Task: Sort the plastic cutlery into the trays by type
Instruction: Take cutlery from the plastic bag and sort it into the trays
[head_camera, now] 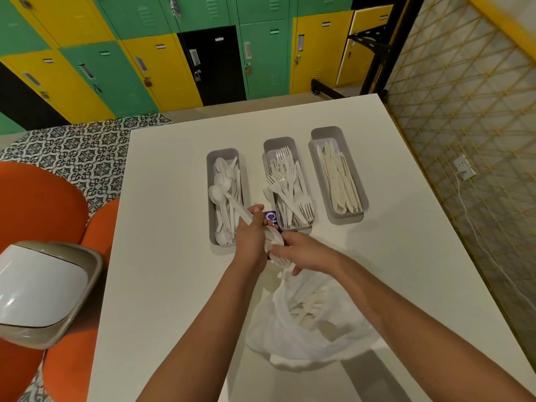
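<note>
Plastic cutlery sorted into three grey trays on a white table.

Spoons fill the left tray, forks the middle tray with one fork's tines overhanging its left rim, knives the right tray. A translucent white bag with more cutlery lies crumpled nearer the camera.

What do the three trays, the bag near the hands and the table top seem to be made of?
Trays: probably moulded plastic, matte grey, with rounded corners and thin walls.
Bag: thin translucent plastic film; it crumples, and cutlery shows faintly through it.
Table: smooth white top with little shine, perhaps laminate; the core cannot be told.
</note>
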